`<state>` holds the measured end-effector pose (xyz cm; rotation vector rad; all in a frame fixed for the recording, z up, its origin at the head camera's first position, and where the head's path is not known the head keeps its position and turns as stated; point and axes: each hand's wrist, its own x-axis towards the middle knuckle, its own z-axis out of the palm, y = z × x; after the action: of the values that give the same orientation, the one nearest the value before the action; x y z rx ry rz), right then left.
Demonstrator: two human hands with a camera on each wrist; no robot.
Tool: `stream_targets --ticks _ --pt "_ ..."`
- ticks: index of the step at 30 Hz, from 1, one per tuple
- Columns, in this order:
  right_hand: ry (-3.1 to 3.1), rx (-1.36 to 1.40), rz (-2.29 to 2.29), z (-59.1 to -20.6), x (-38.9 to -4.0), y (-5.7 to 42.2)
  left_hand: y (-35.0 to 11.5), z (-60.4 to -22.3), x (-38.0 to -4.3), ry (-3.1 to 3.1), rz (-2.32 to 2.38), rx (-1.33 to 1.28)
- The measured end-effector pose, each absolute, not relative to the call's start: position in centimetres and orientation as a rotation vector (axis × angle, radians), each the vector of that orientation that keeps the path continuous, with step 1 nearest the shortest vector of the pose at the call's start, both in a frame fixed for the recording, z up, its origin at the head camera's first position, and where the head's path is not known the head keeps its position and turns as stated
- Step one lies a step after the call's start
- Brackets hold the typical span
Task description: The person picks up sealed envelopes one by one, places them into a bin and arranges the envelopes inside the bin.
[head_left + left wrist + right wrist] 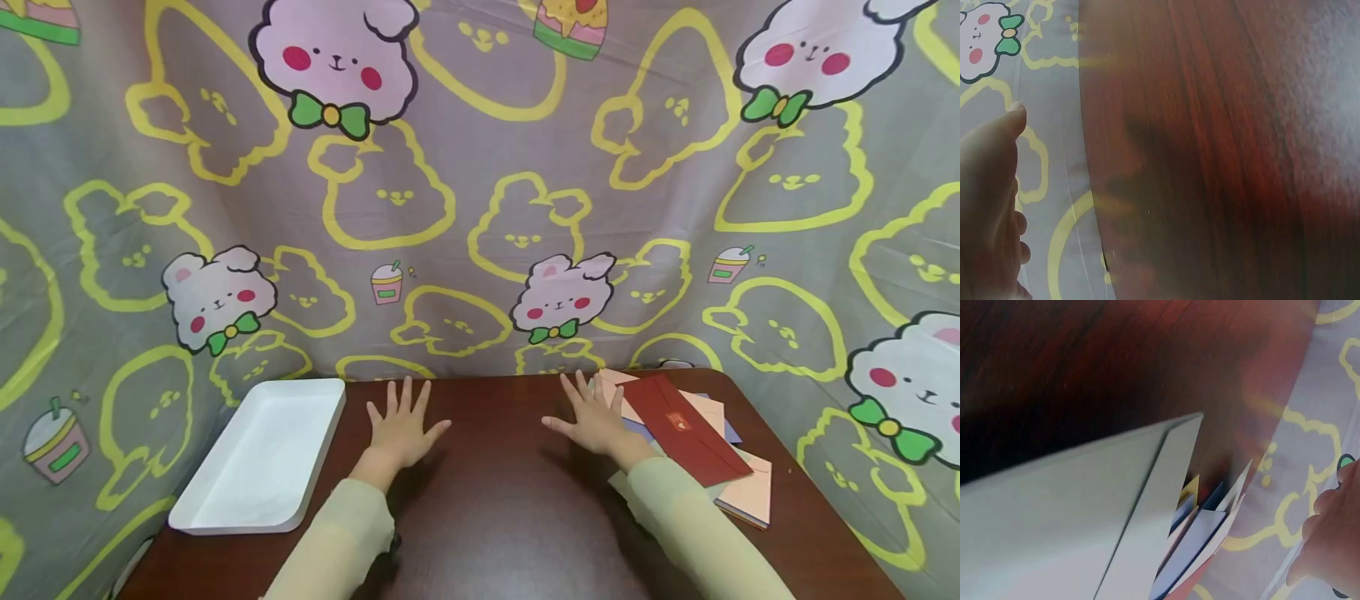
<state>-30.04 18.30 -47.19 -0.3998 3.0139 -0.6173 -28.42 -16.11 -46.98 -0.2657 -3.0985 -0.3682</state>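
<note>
Red paper forms the one long envelope point(697, 450) atop a loose pile of peach, blue and pale grey-green envelopes point(750, 487), too overlapped to count, at the right of one dark brown wood-grain table point(480, 467). One white, shallow rectangular tray point(255, 458) sits at the left. Both hands hold nothing, fingers spread wide: the left hand point(399, 433) near the tray, the right hand point(596, 423) by the pile, contact unclear. Behind hangs grey cloth point(480, 150) printed with three pink cups.
</note>
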Motion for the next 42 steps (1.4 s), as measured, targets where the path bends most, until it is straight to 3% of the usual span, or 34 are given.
stream_targets --ticks 24,42 --pt "2.97 -0.489 -0.678 -45.3 -29.7 19.8 -19.8 -44.2 -28.5 -3.034 -0.181 -0.37" --pt "2.972 -0.544 -0.66 -45.5 -29.2 20.7 -25.9 -41.5 -27.0 -2.981 -0.308 -0.3"
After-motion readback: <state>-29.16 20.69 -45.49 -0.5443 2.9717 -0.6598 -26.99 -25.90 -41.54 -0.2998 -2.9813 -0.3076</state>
